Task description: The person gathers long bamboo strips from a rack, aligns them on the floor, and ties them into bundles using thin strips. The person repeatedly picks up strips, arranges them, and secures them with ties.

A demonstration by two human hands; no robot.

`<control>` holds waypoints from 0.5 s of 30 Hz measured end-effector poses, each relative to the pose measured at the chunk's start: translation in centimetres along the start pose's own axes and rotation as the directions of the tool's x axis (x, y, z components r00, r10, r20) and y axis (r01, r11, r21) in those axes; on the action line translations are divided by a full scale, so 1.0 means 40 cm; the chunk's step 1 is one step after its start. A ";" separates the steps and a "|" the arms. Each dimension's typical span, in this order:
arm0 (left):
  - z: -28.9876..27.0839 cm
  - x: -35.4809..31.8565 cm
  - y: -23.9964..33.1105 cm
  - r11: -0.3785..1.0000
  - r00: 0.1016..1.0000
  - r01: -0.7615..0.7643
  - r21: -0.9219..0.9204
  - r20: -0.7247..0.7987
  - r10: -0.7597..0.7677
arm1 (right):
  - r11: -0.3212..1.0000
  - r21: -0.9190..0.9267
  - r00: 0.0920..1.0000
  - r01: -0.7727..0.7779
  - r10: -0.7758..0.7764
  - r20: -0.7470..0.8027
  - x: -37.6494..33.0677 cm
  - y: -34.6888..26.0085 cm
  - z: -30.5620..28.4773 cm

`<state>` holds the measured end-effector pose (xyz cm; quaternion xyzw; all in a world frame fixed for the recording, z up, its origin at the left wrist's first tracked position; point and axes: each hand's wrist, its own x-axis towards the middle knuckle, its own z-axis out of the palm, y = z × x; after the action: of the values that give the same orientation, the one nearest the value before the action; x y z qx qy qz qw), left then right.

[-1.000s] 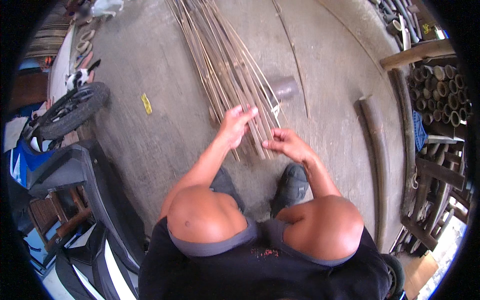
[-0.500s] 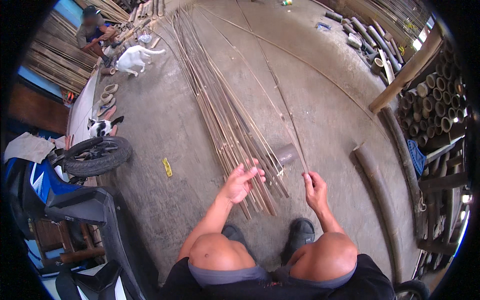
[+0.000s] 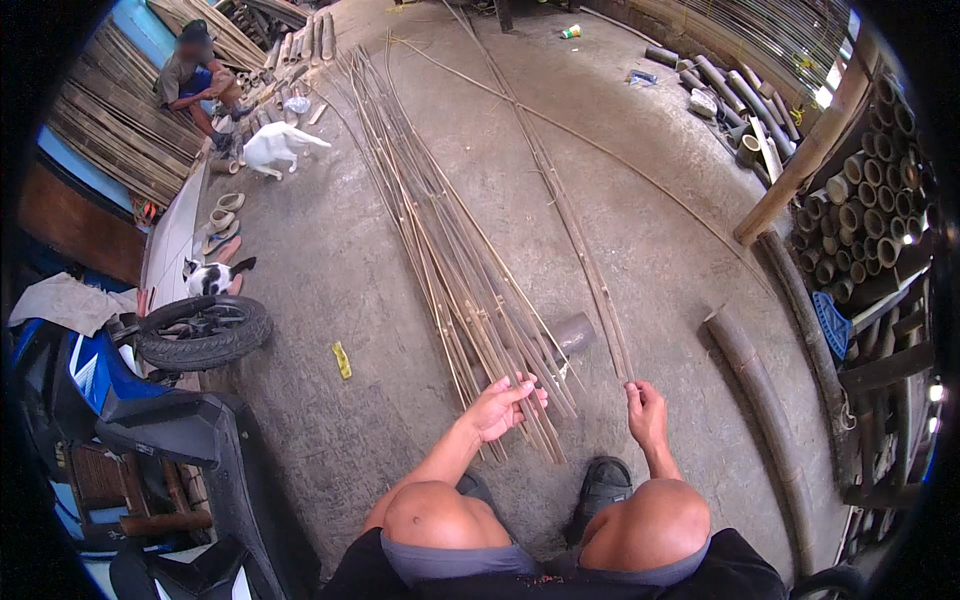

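Observation:
Long split bamboo strips [image 3: 440,270] fan out over the floor in front of me, their near ends raised on a short bamboo tube [image 3: 574,334]. My left hand [image 3: 500,408] is closed around several of these strips close to their near ends, thumb on top. To the right, my right hand [image 3: 648,412] pinches the near end of a separate bamboo strip [image 3: 590,265]. That strip runs away from me, apart from the bundle and close alongside another thin one. Whether the pinch takes in both is hard to see.
A thick bamboo pole [image 3: 755,400] lies on the right, near stacked bamboo tubes [image 3: 870,215]. A motorcycle [image 3: 165,400] stands at left. Two cats, one white [image 3: 280,148] and one black-and-white [image 3: 212,277], are beyond it. Another person [image 3: 200,85] sits at the far left.
The strip in my right hand has swung rightward and now lies along the neighbouring strip. My right hand has shifted slightly right. My left hand keeps its hold, and the view has tilted up a little.

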<state>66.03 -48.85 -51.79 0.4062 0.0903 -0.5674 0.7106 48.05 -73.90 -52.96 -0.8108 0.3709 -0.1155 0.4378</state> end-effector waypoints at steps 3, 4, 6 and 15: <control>0.006 -0.006 -0.002 1.000 1.000 -0.007 0.026 0.004 0.007 | 0.995 0.095 1.000 0.001 -0.002 0.016 -0.021 0.029 -0.001; 0.006 -0.007 -0.003 1.000 1.000 -0.005 0.024 -0.001 0.005 | 0.991 0.135 1.000 0.011 -0.013 0.013 -0.028 0.036 0.004; 0.006 -0.008 -0.006 1.000 1.000 -0.003 0.019 -0.008 0.003 | 0.988 0.155 1.000 -0.021 0.020 0.006 -0.043 0.052 0.015; 0.025 -0.004 -0.007 0.999 1.000 0.007 0.033 0.006 -0.008 | 0.986 0.111 0.992 0.123 -0.121 -0.023 0.132 0.067 0.050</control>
<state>65.41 -49.41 -51.19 0.4157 0.0801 -0.5728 0.7019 51.40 -77.27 -57.01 -0.8052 0.3171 -0.1695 0.4716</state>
